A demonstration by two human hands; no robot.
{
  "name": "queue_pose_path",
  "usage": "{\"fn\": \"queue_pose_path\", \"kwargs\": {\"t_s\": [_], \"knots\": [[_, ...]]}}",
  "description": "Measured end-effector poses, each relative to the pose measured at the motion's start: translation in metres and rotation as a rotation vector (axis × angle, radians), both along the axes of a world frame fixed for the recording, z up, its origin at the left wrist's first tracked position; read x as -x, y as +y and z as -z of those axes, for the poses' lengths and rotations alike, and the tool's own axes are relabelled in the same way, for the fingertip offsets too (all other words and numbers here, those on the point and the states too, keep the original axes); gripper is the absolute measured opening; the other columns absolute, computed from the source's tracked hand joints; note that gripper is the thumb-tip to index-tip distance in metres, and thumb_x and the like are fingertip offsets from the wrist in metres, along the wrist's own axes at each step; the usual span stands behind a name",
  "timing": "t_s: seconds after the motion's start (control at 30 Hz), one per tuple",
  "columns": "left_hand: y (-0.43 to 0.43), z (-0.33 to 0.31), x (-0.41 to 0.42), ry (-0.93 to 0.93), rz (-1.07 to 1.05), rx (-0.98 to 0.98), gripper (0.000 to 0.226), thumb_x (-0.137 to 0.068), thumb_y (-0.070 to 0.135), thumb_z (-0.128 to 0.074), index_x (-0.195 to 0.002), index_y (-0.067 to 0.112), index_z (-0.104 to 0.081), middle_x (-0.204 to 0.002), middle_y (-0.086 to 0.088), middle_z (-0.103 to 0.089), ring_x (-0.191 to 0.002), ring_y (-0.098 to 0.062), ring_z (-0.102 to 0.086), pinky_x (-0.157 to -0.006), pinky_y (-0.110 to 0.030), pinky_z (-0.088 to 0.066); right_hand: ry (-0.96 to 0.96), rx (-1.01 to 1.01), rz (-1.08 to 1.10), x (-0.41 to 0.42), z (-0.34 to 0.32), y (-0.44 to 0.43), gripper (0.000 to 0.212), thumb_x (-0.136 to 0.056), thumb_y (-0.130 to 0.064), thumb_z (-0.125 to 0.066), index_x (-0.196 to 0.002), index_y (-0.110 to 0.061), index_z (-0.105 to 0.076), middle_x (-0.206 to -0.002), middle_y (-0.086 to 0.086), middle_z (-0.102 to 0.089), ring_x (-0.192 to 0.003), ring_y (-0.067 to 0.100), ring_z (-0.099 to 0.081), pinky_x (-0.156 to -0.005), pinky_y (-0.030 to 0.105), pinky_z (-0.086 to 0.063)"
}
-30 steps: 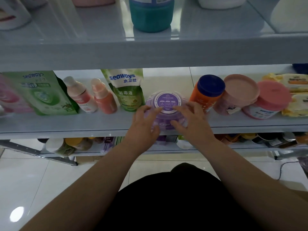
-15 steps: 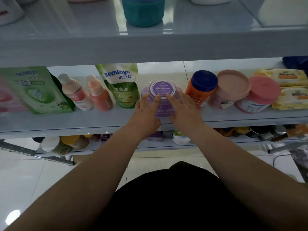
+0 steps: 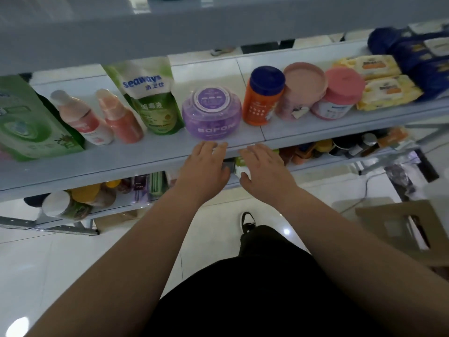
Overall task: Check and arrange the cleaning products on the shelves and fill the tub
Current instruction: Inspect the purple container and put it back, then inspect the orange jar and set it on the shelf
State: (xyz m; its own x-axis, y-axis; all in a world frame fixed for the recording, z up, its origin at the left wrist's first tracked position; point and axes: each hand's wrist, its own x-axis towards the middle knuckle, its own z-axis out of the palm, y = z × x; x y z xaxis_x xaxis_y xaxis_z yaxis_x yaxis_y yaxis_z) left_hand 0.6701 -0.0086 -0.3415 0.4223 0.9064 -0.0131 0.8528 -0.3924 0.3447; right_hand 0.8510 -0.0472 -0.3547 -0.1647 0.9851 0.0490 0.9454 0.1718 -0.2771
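The purple tub (image 3: 211,113) stands on the shelf (image 3: 121,161) just beyond both empty hands (left (image 3: 203,166), right (image 3: 264,170)), fingers relaxed.

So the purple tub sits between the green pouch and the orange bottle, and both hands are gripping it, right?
No: the head view shows the left hand and right hand open, short of the purple tub, not gripping it. The rest holds.

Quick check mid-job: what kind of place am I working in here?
Most likely a small shop or stockroom: tiered metal shelves lined with packaged household goods, such as the Seaways pouch, the purple tub and wet-wipe packs, over a glossy tiled floor.
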Motion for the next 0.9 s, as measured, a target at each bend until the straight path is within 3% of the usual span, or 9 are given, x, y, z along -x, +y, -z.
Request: {"fn": "queue_pose_path", "kwargs": {"t_s": [0.33,0.5,0.6,0.73,0.9], "knots": [[0.026,-0.013,-0.066,0.015,0.013,0.011,0.062,-0.096,0.025,-0.057,-0.153,0.013,-0.039,-0.147,-0.010,-0.048,-0.137,-0.030,-0.040,-0.114,-0.041,-0.035,-0.041,-0.002,-0.012,-0.075,-0.005,0.034,0.059,-0.075,-0.019,-0.070,-0.132,-0.008,-0.062,-0.126,0.017,-0.065,-0.127,0.042,-0.057,-0.100,0.058,-0.050],[0.074,-0.033,-0.118,-0.079,-0.105,-0.049,0.067,-0.088,0.023,-0.062,-0.149,0.010,-0.038,-0.143,-0.019,-0.045,-0.130,-0.039,-0.046,-0.109,-0.052,-0.042,-0.085,-0.007,-0.061,-0.119,-0.015,0.074,0.055,-0.078,-0.021,-0.065,-0.131,-0.011,-0.059,-0.124,0.013,-0.063,-0.125,0.039,-0.055,-0.102,0.053,-0.046],[0.103,-0.041,-0.147,-0.122,-0.184,-0.127,0.075,-0.084,0.032,-0.062,-0.150,0.009,-0.035,-0.147,-0.023,-0.036,-0.132,-0.045,-0.042,-0.106,-0.057,-0.044,-0.070,0.001,-0.113,-0.143,-0.015,0.089,0.057,-0.077,-0.018,-0.066,-0.134,-0.013,-0.058,-0.127,0.012,-0.062,-0.124,0.037,-0.053,-0.102,0.052,-0.046],[0.141,-0.051,-0.175,-0.098,-0.302,0.038,0.089,-0.085,0.051,-0.070,-0.156,0.022,-0.026,-0.158,-0.013,-0.023,-0.147,-0.037,-0.025,-0.115,-0.050,-0.034,-0.069,0.024,-0.204,-0.168,-0.014,0.104,0.061,-0.081,-0.021,-0.063,-0.141,-0.012,-0.054,-0.128,0.014,-0.061,-0.125,0.037,-0.053,-0.104,0.055,-0.046],[0.163,-0.046,-0.185,-0.144,-0.371,0.111,0.085,-0.074,0.050,-0.079,-0.145,0.023,-0.040,-0.149,-0.011,-0.040,-0.134,-0.033,-0.042,-0.107,-0.047,-0.044,-0.022,-0.033,-0.302,-0.188,-0.011,0.115,0.050,-0.080,-0.022,-0.061,-0.127,-0.005,-0.064,-0.119,0.019,-0.065,-0.114,0.042,-0.059,-0.093,0.054,-0.053]]}}
